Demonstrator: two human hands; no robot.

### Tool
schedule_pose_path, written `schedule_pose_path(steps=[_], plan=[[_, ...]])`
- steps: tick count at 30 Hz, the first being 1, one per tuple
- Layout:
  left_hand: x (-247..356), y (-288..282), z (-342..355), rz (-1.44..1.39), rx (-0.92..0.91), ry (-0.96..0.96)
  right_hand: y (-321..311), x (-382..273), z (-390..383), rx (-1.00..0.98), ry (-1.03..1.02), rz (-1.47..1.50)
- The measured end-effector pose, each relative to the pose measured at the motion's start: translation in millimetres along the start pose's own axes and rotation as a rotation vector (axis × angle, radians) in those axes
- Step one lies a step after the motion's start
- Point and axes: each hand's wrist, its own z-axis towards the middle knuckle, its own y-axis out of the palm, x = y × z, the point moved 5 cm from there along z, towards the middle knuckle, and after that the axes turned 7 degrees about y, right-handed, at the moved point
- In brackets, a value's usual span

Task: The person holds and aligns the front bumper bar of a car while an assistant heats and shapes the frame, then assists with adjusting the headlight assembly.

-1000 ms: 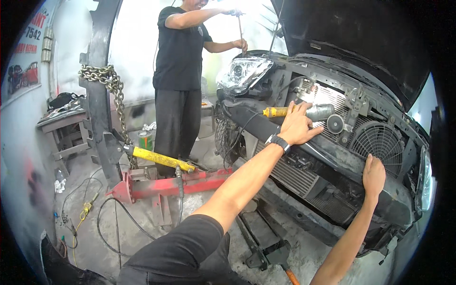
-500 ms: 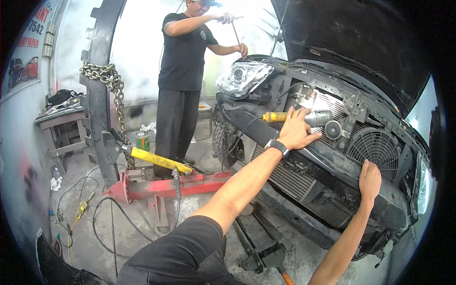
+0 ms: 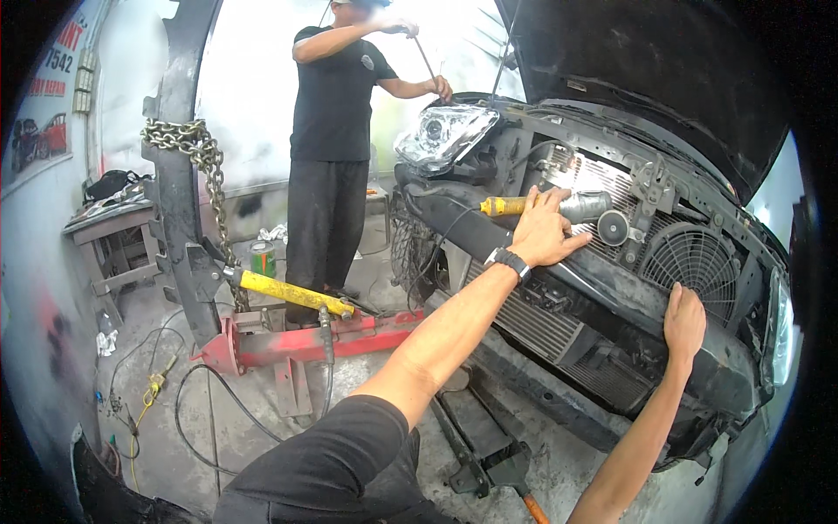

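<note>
My left hand (image 3: 543,234) lies with fingers spread over a work light with yellow handle (image 3: 503,206) and metal body, resting along the top of the black bumper beam (image 3: 618,294). My right hand (image 3: 685,321) grips the beam's top edge farther right. Behind them are the exposed radiator (image 3: 601,182), a small round horn (image 3: 613,227) and a caged cooling fan (image 3: 690,262). A clear headlight (image 3: 439,137) sits at the car's left end in view, under the raised black hood (image 3: 637,70).
A co-worker (image 3: 327,118) in black holds an upright rod near the headlight. A steel post (image 3: 179,79) with chain (image 3: 206,155) and yellow hydraulic ram (image 3: 284,288) stands on a red base (image 3: 279,345). A floor jack (image 3: 491,467), hoses and a side table (image 3: 109,225) are around.
My hands stay where they were on the bumper beam and work light. The co-worker's head and hands have shifted slightly around the rod; otherwise the view barely differs.
</note>
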Motion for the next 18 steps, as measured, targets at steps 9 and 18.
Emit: schedule_pose_path(steps=[9, 18], plan=[[1, -2, 1, 0.009, -0.009, -0.006, 1, 2, 1, -0.026, 0.016, -0.003], [5, 2, -1, -0.013, -0.013, -0.005, 4, 10, 2, -0.082, 0.039, -0.022]])
